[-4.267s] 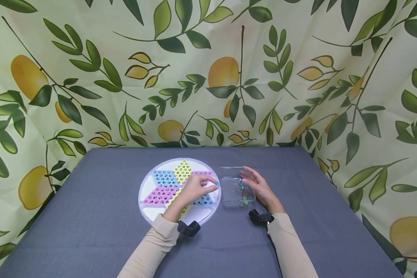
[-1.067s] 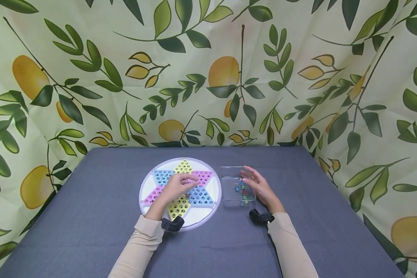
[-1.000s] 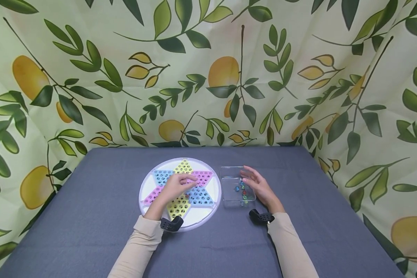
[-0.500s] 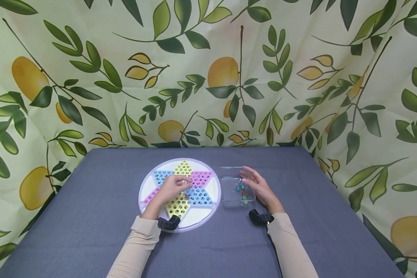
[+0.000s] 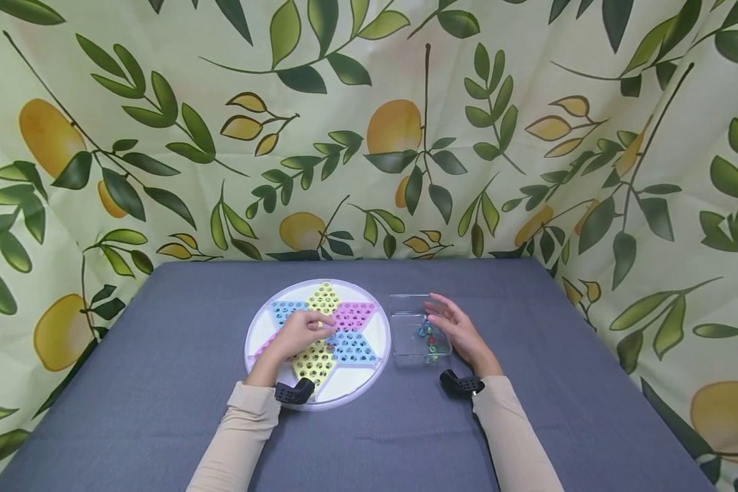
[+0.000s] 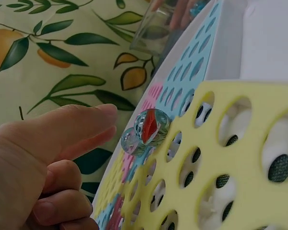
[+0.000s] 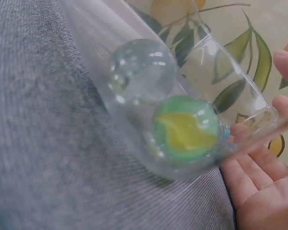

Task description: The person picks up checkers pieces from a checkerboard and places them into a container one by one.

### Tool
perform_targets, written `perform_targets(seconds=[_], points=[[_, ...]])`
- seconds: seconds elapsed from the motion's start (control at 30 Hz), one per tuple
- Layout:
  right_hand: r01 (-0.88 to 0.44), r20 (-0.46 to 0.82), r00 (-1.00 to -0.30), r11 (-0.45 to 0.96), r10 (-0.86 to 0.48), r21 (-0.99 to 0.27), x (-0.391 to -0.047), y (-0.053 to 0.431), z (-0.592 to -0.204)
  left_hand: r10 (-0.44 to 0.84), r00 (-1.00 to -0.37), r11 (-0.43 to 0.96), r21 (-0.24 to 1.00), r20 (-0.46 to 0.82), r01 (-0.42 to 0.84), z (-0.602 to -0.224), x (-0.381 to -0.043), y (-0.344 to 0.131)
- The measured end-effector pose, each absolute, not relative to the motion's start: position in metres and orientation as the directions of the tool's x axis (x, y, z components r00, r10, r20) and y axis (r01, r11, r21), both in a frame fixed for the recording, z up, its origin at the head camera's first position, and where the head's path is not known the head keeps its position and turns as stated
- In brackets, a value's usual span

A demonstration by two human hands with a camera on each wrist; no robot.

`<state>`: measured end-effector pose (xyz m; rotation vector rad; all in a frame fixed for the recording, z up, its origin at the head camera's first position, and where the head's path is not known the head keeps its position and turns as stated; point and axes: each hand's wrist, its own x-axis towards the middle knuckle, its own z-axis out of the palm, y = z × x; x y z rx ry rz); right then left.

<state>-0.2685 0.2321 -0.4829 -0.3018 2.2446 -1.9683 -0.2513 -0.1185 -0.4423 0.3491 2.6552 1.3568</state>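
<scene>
My left hand (image 5: 307,331) hovers over the middle of a round white Chinese checkers board (image 5: 359,379) with pink, blue and yellow pierced sections. In the left wrist view, its extended fingertips lie just beside a clear marble with a red swirl (image 6: 153,125) and a clear bluish marble (image 6: 132,142); nothing shows held. My right hand (image 5: 458,331) lies at the right wall of a clear plastic box (image 5: 406,352), fingers loosely spread over the rim. Inside the box, the right wrist view has a green and yellow marble (image 7: 187,127) next to a clear one (image 7: 143,69).
Several more marbles (image 5: 427,329) lie in the box near my right fingers. The box stands just right of the board on a grey cloth-covered table (image 5: 178,355). A leaf-printed curtain (image 5: 246,164) hangs behind and around the table.
Earlier my left hand pinched a blue marble near the box; that hand has since moved left over the board, and a blue marble now lies in the box. My right hand has stayed put.
</scene>
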Motion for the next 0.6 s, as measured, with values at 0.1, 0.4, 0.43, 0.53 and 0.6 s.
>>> perform_targets(seconds=[0.1,0.4,0.43,0.53,0.6], points=[[-0.055,0.022,-0.971,0.128,-0.239,-0.99,-0.2678,0.2324,-0.4826,0.271,-0.962,0.577,0.803,-0.019,0.147,-0.4441,-0.2525,-0.1185],[-0.059,0.026,-0.972,0.136,-0.232,-0.989,-0.2693,0.2334,-0.4839,0.282,-0.959,0.596,0.787,-0.02,0.159,-0.4473,-0.2532,-0.1197],[-0.061,0.028,-0.972,0.135,-0.233,-0.989,-0.2695,0.2333,-0.4839,0.281,-0.959,0.597,0.787,-0.02,0.159,-0.4478,-0.2534,-0.1198],[-0.054,0.024,-0.973,0.128,-0.23,-0.99,-0.2691,0.2329,-0.4834,0.279,-0.96,0.603,0.783,-0.028,0.152,-0.4489,-0.254,-0.1197],[-0.05,0.018,-0.972,0.132,-0.233,-0.99,-0.2688,0.233,-0.483,0.277,-0.96,0.609,0.779,-0.033,0.148,-0.4495,-0.2543,-0.1195]])
